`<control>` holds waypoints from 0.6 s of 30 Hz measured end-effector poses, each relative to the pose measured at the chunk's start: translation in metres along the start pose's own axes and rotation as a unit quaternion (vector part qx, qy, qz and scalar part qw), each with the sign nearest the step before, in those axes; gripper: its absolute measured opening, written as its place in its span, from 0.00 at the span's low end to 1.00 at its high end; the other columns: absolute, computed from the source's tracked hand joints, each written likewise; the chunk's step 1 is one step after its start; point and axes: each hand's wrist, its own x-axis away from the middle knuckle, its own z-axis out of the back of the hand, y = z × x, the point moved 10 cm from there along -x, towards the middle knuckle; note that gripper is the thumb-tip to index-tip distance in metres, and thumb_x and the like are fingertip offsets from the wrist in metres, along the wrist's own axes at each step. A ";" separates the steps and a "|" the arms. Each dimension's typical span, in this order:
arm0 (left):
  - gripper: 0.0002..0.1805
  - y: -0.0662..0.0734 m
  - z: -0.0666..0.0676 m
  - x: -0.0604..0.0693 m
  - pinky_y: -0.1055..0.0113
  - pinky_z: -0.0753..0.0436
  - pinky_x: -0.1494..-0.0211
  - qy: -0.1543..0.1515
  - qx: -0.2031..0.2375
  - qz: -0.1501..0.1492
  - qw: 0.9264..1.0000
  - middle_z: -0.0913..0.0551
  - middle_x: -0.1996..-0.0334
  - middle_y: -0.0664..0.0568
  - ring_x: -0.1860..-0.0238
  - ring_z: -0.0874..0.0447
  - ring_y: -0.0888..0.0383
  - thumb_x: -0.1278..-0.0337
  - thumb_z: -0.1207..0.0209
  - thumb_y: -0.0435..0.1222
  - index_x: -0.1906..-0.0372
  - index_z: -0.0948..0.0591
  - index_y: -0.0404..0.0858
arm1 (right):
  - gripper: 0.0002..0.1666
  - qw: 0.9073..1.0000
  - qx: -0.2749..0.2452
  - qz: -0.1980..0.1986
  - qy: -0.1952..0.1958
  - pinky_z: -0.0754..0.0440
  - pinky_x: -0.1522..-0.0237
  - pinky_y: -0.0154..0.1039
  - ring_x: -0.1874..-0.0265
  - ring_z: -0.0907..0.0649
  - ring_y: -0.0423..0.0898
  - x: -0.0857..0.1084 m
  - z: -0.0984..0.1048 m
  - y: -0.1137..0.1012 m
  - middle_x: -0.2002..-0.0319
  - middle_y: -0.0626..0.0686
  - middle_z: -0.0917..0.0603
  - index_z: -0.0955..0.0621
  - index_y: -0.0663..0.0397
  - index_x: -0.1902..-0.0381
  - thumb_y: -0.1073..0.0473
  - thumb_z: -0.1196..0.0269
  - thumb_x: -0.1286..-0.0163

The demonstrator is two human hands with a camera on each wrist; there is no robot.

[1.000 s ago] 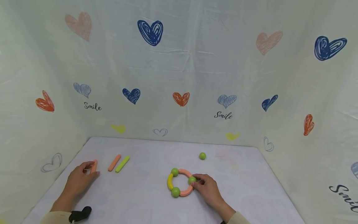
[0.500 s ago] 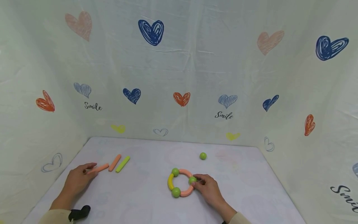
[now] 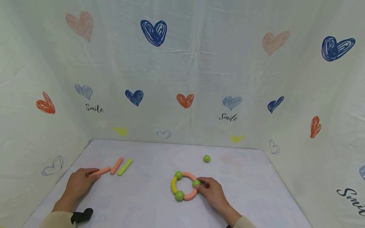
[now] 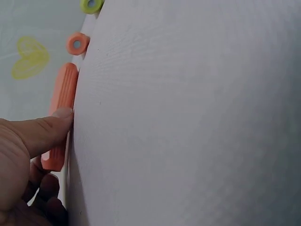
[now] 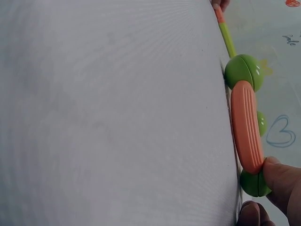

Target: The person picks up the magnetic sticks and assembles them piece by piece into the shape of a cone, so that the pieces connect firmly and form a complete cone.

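Note:
At the table's left side my left hand (image 3: pixel 79 182) pinches an orange stick (image 3: pixel 102 171) near one end, the stick lying slantwise. In the left wrist view the thumb presses the side of this ridged orange stick (image 4: pixel 63 89). A second orange stick (image 3: pixel 116 166) and a lime stick (image 3: pixel 124 167) lie just beyond, side by side. Right of the middle, a ring of green balls, two orange curved pieces (image 3: pixel 190 196) and a yellow curved piece (image 3: pixel 173 185) lies flat. My right hand (image 3: pixel 213 193) holds the ring's right-hand green ball (image 3: pixel 195 183) between thumb and fingers.
A loose green ball (image 3: pixel 207 158) sits behind the ring, towards the table's back. The white table (image 3: pixel 142 209) is bordered by pale cloth walls (image 3: pixel 196 123) printed with hearts.
My left hand's orange stick has turned from pointing away to lying slantwise, its far end swinging right towards the other orange stick. My right hand and the ring stay in place.

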 end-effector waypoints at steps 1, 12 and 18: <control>0.24 0.000 0.001 0.000 0.37 0.21 0.47 0.004 0.003 0.007 1.000 0.19 0.44 0.25 0.43 0.22 0.27 0.35 0.31 0.38 0.40 0.18 0.25 | 0.20 1.000 0.000 0.000 -0.001 0.23 0.64 0.31 0.61 0.21 0.41 0.000 0.000 0.000 0.53 0.50 0.14 0.11 0.49 0.45 0.54 0.24 0.35; 0.27 0.006 0.013 0.003 0.41 0.21 0.49 0.039 0.070 0.068 0.994 0.19 0.42 0.28 0.44 0.22 0.33 0.24 0.38 0.43 0.33 0.23 0.28 | 0.20 1.000 -0.001 0.012 -0.009 0.22 0.63 0.31 0.62 0.20 0.40 0.001 -0.001 -0.002 0.53 0.50 0.14 0.11 0.50 0.45 0.54 0.24 0.35; 0.27 0.037 0.014 0.008 0.42 0.18 0.43 0.053 0.114 0.053 0.991 0.19 0.38 0.28 0.36 0.22 0.31 0.25 0.36 0.42 0.33 0.24 0.27 | 0.21 1.000 0.013 0.007 -0.009 0.22 0.63 0.32 0.61 0.20 0.41 -0.001 -0.001 -0.001 0.53 0.49 0.14 0.11 0.48 0.45 0.53 0.24 0.35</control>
